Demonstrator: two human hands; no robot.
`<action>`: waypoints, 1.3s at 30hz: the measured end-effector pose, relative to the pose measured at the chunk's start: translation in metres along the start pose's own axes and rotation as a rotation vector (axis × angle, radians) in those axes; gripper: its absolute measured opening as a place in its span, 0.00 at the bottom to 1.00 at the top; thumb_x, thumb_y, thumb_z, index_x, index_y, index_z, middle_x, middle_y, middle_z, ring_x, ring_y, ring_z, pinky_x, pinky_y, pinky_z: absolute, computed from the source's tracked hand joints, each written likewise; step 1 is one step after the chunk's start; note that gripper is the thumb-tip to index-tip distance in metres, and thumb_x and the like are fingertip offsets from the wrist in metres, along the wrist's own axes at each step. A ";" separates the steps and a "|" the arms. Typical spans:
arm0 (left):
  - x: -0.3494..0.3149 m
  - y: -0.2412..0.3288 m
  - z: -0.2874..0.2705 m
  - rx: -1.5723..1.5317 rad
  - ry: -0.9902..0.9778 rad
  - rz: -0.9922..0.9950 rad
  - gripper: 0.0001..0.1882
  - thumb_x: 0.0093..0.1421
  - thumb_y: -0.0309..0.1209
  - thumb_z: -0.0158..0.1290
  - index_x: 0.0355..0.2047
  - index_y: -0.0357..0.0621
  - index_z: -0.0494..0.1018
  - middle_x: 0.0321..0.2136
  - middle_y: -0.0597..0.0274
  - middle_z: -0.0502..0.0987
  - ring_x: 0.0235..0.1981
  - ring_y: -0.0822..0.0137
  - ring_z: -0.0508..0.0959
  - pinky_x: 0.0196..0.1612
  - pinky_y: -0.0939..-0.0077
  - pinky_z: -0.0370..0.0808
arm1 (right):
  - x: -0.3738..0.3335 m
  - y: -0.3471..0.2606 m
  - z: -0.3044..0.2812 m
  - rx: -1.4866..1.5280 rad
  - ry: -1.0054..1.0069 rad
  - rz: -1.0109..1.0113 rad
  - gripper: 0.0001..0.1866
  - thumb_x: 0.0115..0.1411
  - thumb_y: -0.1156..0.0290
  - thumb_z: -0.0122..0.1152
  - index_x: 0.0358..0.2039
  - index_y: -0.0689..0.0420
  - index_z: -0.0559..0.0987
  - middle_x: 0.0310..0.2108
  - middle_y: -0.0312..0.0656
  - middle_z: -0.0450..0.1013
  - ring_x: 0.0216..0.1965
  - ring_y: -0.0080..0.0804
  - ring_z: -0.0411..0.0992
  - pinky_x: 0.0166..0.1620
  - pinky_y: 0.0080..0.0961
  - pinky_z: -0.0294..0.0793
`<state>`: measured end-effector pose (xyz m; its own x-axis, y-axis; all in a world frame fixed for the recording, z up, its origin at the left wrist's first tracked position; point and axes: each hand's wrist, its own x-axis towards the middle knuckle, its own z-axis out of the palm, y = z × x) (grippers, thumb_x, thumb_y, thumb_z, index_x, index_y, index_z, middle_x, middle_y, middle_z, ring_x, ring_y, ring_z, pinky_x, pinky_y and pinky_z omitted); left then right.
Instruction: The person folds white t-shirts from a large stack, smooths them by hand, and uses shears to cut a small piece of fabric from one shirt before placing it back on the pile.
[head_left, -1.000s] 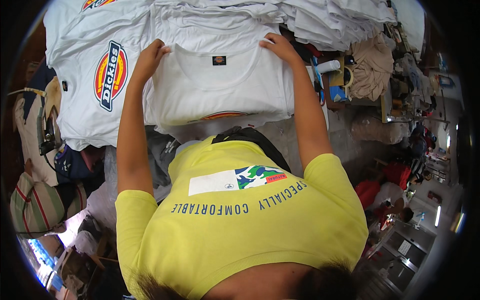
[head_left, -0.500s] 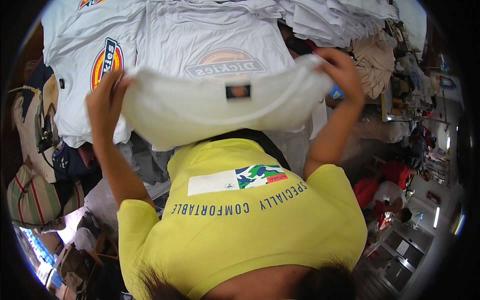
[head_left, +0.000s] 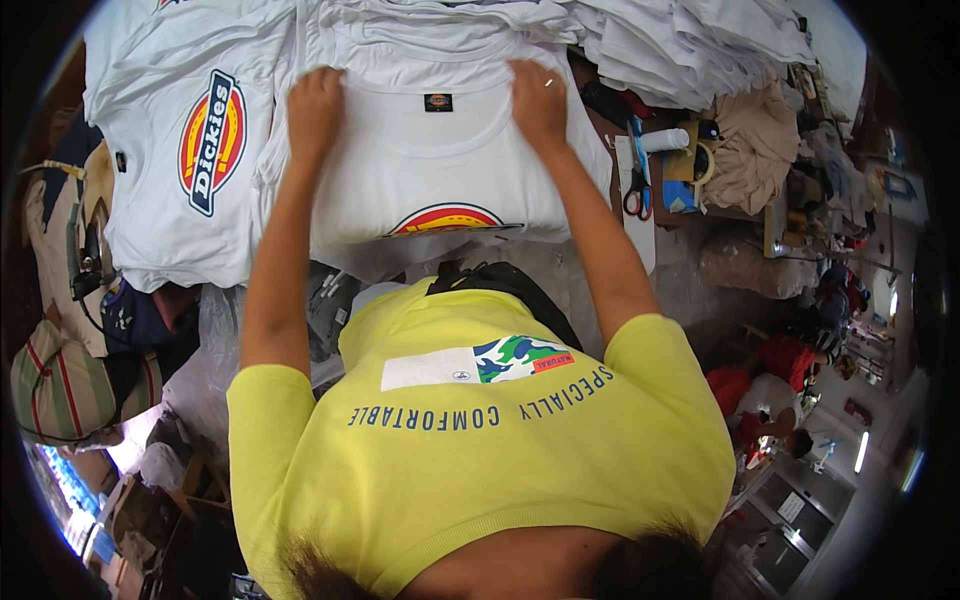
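A white T-shirt (head_left: 405, 180) lies in front of me on the table, its neckline toward the far side. A small black label (head_left: 438, 102) sits inside the collar, and part of a red and yellow print shows at the near hem. At the shirt's left shoulder edge my left hand (head_left: 316, 108) is closed on the fabric. My right hand (head_left: 540, 102), with a ring on one finger, is closed on the opposite shoulder edge. Under and beyond this shirt lie more white T-shirts (head_left: 415, 45).
Printed white T-shirts (head_left: 140, 220) overlap at the left. Scissors (head_left: 637, 195), a white roll (head_left: 665, 140) and a tape roll (head_left: 703, 165) lie to the right, near a beige cloth heap (head_left: 750, 140). A tall pile of white fabric (head_left: 690, 50) stands at the back right.
Both hands have moved away from me and closer together, lowering the held-up T-shirt onto the others. Its print now shows at the near edge, and the scissors at right have come into view.
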<state>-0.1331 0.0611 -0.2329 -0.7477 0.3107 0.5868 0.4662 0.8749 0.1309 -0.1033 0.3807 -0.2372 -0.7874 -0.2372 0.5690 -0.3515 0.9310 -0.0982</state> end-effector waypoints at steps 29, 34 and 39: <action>0.007 -0.020 0.030 0.158 -0.204 -0.169 0.19 0.61 0.38 0.41 0.53 0.52 0.62 0.57 0.63 0.59 0.60 0.61 0.54 0.59 0.47 0.46 | -0.002 0.081 0.039 0.386 -0.248 0.213 0.18 0.59 0.54 0.48 0.46 0.47 0.73 0.57 0.36 0.60 0.60 0.37 0.53 0.57 0.38 0.54; -0.013 0.062 0.050 -0.370 -0.329 -0.030 0.23 0.57 0.34 0.45 0.54 0.52 0.61 0.58 0.63 0.56 0.61 0.56 0.51 0.56 0.39 0.46 | 0.009 0.079 0.034 0.306 -0.135 0.151 0.14 0.55 0.56 0.54 0.38 0.49 0.76 0.48 0.37 0.68 0.48 0.41 0.64 0.48 0.37 0.63; -0.025 0.170 0.032 -0.506 -0.505 0.426 0.27 0.58 0.48 0.42 0.58 0.58 0.57 0.61 0.63 0.51 0.62 0.56 0.49 0.58 0.41 0.46 | 0.027 0.056 0.027 -0.170 -0.149 0.018 0.15 0.53 0.53 0.53 0.28 0.53 0.72 0.32 0.38 0.70 0.35 0.38 0.67 0.38 0.35 0.67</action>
<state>-0.0500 0.2138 -0.2507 -0.5249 0.8122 0.2545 0.8236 0.4091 0.3928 -0.1577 0.4190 -0.2493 -0.8633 -0.2471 0.4400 -0.2566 0.9657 0.0388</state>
